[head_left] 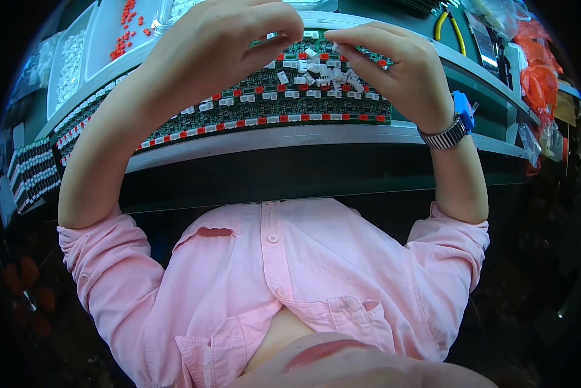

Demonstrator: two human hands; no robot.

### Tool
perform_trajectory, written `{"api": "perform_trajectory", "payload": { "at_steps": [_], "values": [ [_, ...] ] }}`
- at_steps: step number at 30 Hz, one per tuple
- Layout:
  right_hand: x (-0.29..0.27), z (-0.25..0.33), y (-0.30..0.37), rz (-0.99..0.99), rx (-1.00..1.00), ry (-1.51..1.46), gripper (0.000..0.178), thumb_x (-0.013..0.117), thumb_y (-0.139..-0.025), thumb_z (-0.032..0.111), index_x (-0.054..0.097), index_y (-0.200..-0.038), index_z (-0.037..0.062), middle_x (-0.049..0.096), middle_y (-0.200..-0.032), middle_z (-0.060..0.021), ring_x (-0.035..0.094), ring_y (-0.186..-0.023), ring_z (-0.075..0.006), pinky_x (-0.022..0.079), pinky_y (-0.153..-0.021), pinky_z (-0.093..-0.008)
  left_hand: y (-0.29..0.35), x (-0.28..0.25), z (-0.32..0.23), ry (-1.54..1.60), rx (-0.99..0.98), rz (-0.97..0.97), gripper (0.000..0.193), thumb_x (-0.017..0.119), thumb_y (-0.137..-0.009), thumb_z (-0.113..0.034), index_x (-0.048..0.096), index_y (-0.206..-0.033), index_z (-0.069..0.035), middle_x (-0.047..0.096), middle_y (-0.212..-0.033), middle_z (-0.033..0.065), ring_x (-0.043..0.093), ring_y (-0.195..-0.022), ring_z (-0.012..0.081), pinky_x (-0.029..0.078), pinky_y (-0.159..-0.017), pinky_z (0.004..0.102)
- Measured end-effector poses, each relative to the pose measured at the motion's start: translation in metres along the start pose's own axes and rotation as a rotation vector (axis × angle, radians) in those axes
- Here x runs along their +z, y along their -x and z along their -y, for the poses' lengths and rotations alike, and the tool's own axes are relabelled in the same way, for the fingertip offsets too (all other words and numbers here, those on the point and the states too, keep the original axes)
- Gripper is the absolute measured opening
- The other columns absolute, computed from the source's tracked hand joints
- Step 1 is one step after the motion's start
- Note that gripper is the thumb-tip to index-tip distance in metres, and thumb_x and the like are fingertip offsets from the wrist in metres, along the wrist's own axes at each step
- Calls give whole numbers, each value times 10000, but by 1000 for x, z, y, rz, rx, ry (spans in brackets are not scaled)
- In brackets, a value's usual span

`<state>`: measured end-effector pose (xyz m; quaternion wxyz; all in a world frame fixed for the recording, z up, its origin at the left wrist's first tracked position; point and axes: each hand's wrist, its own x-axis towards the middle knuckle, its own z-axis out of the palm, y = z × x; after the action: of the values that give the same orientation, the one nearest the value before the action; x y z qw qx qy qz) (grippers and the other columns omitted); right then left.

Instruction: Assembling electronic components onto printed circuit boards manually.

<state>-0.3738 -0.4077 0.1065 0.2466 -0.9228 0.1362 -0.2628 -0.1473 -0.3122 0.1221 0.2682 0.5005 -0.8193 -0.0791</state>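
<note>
Here, loose white connectors (332, 76) lie on green circuit boards (258, 110) between our left hand (229, 32) and right hand (403, 64), fingers curled nearly together; we cannot tell their hold.

The bare, bent left forearm (103, 149) slants up and inward; the bare left hand (229, 35) curves thumb and index finger rightward, tips close together; the bare right forearm (460, 178) rises steeply; the bare right hand (403, 61) turns inward, thumb and index finger pointing leftward, tips near each other.
</note>
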Motion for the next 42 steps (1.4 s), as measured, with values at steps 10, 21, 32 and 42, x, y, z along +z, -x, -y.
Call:
{"api": "perform_trajectory", "payload": {
  "at_steps": [10, 21, 32, 42],
  "values": [
    [4, 7, -3, -71, -155, 404, 148, 734, -824, 91, 736, -972, 95, 688, -838, -43, 608, -672, -150, 488, -554, -230, 10, -14, 7, 166, 112, -38, 192, 718, -772, 29, 690, -958, -8, 647, -859, 84, 604, -744, 192, 486, -661, 284],
    [13, 4, -24, -275, -512, 277, 67, 683, -838, 105, 664, -878, 54, 617, -866, -63, 565, -706, -199, 474, -633, -280, 15, -14, 3, 219, -58, -67, 138, 668, -836, 7, 681, -973, 11, 658, -879, 116, 602, -754, 212, 489, -683, 294],
    [5, 17, -17, -23, -78, 184, 75, 694, -842, 125, 673, -878, 63, 635, -899, -59, 587, -737, -208, 482, -642, -276, 12, -13, 0, 67, -117, 79, 72, 662, -830, -25, 670, -901, -18, 635, -899, 74, 586, -774, 229, 483, -721, 321],
    [5, 19, -23, 114, -44, 273, 64, 683, -847, 108, 665, -881, 56, 633, -909, -63, 588, -741, -208, 482, -646, -274, 11, -12, -4, -125, -60, 78, 85, 703, -824, -28, 666, -896, -55, 640, -856, 32, 567, -707, 168, 466, -631, 278]
  ]
}}
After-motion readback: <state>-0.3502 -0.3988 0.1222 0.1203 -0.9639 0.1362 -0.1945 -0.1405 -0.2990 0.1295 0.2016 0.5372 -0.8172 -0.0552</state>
